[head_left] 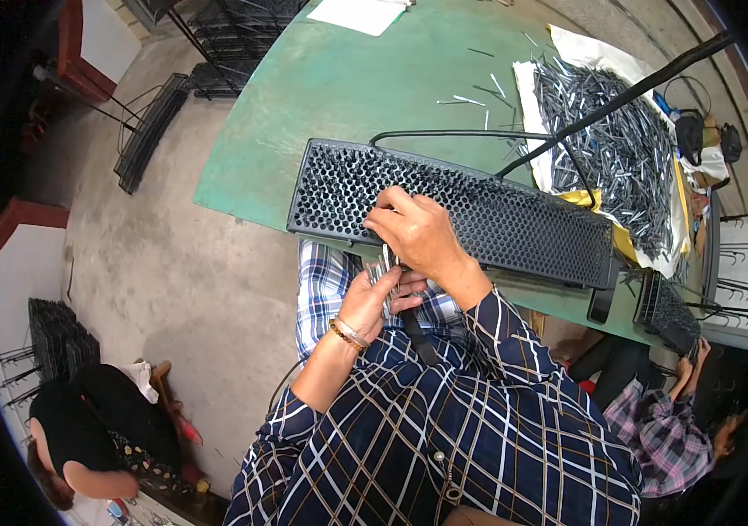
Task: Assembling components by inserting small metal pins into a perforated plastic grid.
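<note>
A long black rack (541, 232) full of small round holes lies along the near table edge, above my lap. Short dark studs stand in the holes at its left end. My right hand (416, 232) is over the rack's left half, thumb and fingertips pinched together at the holes; whatever is between them is too small to make out. Just below the rack's near edge, my left hand (372, 296) is closed around a bunch of thin silver metal pins (383, 259), which stick up between the fingers.
A heap of grey metal pins (611, 131) fills an opened white sack at the right. Loose pins (462, 99) and white paper (361, 13) lie on the green table (304, 88). A black rod frame (628, 83) crosses above. Other people sit at lower left and lower right.
</note>
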Available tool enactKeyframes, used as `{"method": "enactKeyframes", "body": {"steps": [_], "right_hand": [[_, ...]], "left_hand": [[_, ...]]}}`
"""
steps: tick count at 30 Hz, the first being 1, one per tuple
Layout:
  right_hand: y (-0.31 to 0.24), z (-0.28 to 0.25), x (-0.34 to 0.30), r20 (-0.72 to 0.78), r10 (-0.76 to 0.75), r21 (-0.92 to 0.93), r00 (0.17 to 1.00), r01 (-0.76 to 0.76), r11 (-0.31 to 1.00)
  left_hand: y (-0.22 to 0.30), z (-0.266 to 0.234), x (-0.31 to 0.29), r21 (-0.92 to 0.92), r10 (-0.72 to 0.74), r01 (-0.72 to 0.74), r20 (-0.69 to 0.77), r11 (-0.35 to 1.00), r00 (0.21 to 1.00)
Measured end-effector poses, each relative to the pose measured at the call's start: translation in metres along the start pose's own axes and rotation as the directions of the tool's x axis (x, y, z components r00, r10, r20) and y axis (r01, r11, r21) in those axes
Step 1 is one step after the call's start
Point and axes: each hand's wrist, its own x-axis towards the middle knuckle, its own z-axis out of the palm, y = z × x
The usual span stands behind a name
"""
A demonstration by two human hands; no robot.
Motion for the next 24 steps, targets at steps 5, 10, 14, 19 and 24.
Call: {"method": "enactKeyframes", "body": {"steps": [5, 10, 14, 19, 24], "right_hand": [[-0.001, 0.001, -0.002, -0.008, 0.066, -0.002, 0.998, -0.066, 0.998], [-0.002, -0.022, -0.009, 0.015, 0.352, 0.275, 0.936, -0.342, 0.898], [0.005, -0.038, -0.023, 0.265, 0.413, 0.376, 0.871, -0.487, 0.788], [0.019, -0.043, -0.023, 0.020, 0.451, 0.219, 0.892, -0.444, 0.869], [0.017, -0.030, -0.018, -0.014, 0.322, 0.147, 0.947, -0.317, 0.937]], "left_hand": [[0.001, 0.002, -0.001, 0.001, 0.011, -0.011, -0.003, 1.000, 1.000], [0.002, 0.000, -0.002, -0.025, 0.053, -0.053, 0.011, 0.998, 0.999], [0.006, 0.010, -0.003, -0.017, 0.100, -0.099, 0.029, 0.995, 0.995], [0.001, 0.007, 0.000, -0.008, 0.062, -0.062, 0.012, 0.998, 0.998], [-0.003, 0.008, 0.002, -0.004, 0.026, -0.026, -0.004, 1.000, 1.000]]}}
